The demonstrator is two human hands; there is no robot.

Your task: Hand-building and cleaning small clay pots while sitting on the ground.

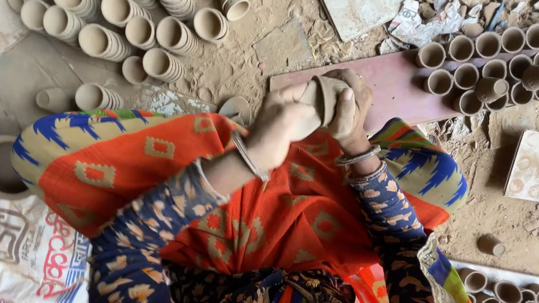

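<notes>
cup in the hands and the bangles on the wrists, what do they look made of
The cup, held between the left hand and right hand, looks like unfired clay: matt, dusty tan, the same colour as the stacked cups on the ground. The bangles look like metal: thin, silvery-grey, with a faint shine. Whether they are silver or steel cannot be told.

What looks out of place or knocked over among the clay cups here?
On the reddish board, a few clay cups lie tipped across the upright ones instead of standing. One lone cup sits apart on the dirt to the right. Both hands, left hand and right hand, grip a cup.
</notes>
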